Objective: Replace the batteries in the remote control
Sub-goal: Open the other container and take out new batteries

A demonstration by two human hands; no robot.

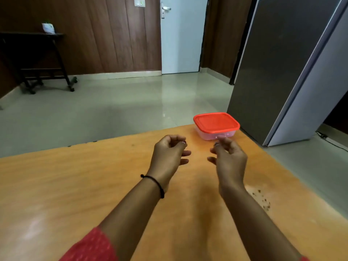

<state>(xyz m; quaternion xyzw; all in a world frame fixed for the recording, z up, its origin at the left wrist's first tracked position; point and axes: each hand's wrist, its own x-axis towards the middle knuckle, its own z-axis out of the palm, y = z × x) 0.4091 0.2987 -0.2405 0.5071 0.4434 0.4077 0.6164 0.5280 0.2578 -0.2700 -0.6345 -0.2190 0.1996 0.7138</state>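
Progress: nothing of the task shows as done; I judge it to be at the very start, with opening, swapping and closing all left.
Remote control: not in view anywhere on the table (75,185), and no batteries show either (they may lie inside the box (216,135), whose wall is too cloudy to tell).
Left hand (169,153): hovers over the table, fingers loosely curled, holding nothing that shows.
Right hand (229,157): likewise loosely curled and empty, just short of the box.
Box shape: low rounded rectangle of translucent pinkish plastic, near the table's far edge.
Lid (216,122): smooth red plastic with a raised rim, seated on the box.
Table top: glossy orange-brown wood grain, with dark specks (263,202) beside the right forearm.
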